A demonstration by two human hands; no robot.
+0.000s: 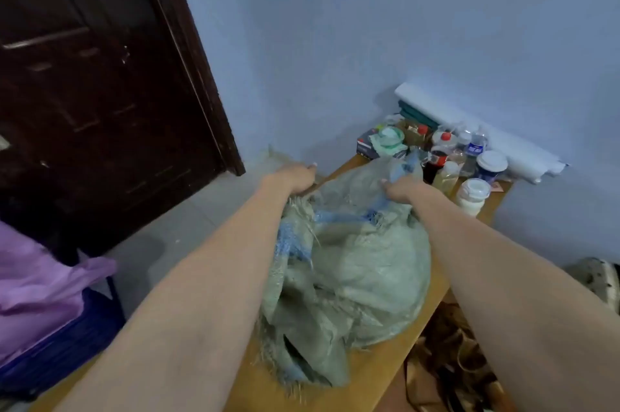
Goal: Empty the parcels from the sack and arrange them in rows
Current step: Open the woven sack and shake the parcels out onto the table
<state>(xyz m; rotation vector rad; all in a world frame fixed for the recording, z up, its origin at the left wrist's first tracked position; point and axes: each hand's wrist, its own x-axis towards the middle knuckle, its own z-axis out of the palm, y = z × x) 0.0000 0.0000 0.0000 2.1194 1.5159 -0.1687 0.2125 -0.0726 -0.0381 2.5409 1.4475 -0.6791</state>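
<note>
The woven sack (349, 264) lies bulging on the wooden table (375, 374), no parcels out yet, and both hands clutch its far end: left hand (295, 178) at the far-left corner, right hand (401, 190) bunching the cloth. Just beyond stand bottles and jars (459, 160) (crowded close!), so a hard tip of the sack could well knock them over.

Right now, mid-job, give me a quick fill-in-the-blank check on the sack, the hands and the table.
1. Both hands, the left hand and the right hand, grip the far end of the grey-green woven ____.
2. The sack lies on a ____ table.
3. Bottles and jars stand at the table's ____ end, by the wall.
4. Parcels visible outside the sack: ____.

Missing words: sack; wooden; far; none
</note>
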